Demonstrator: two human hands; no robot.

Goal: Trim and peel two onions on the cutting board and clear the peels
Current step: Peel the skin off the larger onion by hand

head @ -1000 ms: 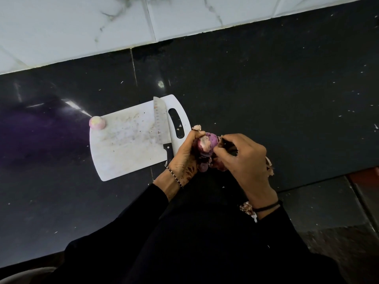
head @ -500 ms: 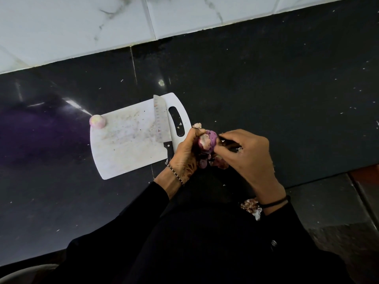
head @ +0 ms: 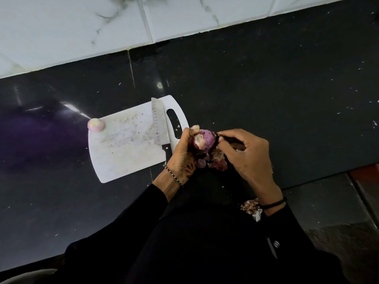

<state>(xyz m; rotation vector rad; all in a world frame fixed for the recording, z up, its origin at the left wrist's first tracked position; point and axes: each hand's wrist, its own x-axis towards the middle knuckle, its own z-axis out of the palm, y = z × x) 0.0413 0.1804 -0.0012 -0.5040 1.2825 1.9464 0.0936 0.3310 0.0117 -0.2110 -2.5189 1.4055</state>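
My left hand [head: 181, 154] grips a purple onion [head: 206, 139] just right of the white cutting board [head: 123, 154], with loose peels [head: 218, 160] bunched under it in the same hand. My right hand [head: 246, 154] pinches a strip of dark skin at the onion's right side. A peeled pale pink onion [head: 95, 124] sits on the board's far left corner. The knife [head: 159, 124] lies on the board beside its handle slot, blade pointing away from me.
The black stone counter [head: 266, 89] carries small scattered specks of peel. A white marble-tiled wall [head: 82, 31] runs along the back. A lower dark ledge [head: 328, 201] lies at the right. A crumpled scrap [head: 251, 208] shows near my right wrist.
My right hand has shifted slightly along the onion's right side, still pulling at the skin. The left hand keeps its hold; the view has drifted a little.
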